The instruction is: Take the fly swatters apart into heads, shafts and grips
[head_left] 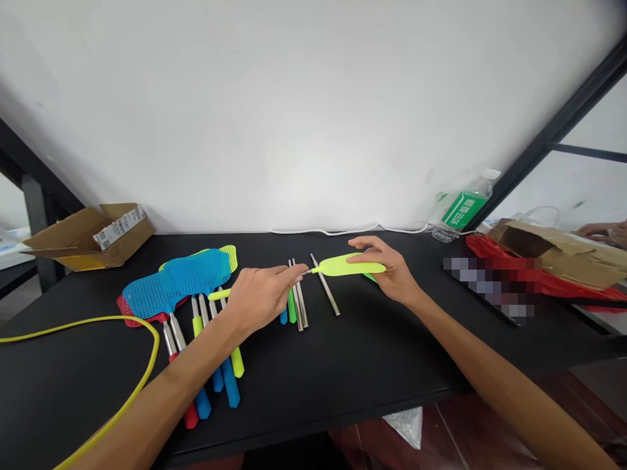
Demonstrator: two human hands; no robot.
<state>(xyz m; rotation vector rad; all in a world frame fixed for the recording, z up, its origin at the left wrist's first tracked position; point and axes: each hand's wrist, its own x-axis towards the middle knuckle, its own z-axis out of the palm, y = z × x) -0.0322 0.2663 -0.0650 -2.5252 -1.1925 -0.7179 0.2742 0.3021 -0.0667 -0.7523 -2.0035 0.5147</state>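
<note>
A yellow fly swatter is held across the middle of the table in both hands. My left hand [262, 294] is closed round its rod and handle, and the yellow handle end [219, 296] sticks out to the left. My right hand [385, 267] grips the swatter's yellow head [343, 264], which is seen nearly edge-on. Beneath lie several thin metal rods [327, 287]. Close to my left hand are a green handle [292, 307] and a blue handle [283, 317]. A green piece [369, 277] is mostly hidden behind my right hand.
Fly swatters with blue heads [151, 297], plus red and yellow ones, are piled at left. A yellow cable [154, 346] curves in front. An open cardboard box [98, 238] stands back left. At right are a bottle [465, 205], a dark flat object [482, 290] and red plastic [543, 267].
</note>
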